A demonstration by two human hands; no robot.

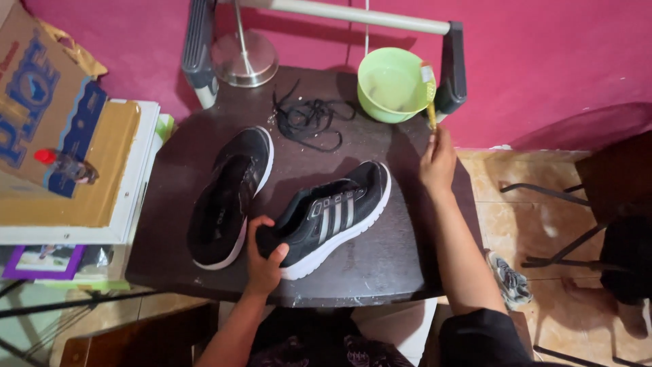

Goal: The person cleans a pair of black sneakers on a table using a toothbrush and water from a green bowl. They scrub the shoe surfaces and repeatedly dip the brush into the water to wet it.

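Observation:
Two black sneakers with white soles lie on a dark round table (pixel 380 261). My left hand (pixel 262 258) grips the heel of the right-hand sneaker (pixel 333 214), which has grey side stripes and no laces. The other sneaker (pixel 231 194) rests to its left, untouched. My right hand (pixel 437 162) holds a yellow toothbrush (pixel 430 95) upright, its head at the rim of a green bowl (pixel 392 85) with liquid at the table's far edge. Black laces (pixel 309 121) lie loose behind the shoes.
A lamp base (pixel 244 58) stands at the back of the table. A cardboard box (pixel 47 102) and stacked items sit on the left. Dark metal chair legs (pixel 564 224) stand on the tiled floor at the right, a rag (pixel 511 280) near them.

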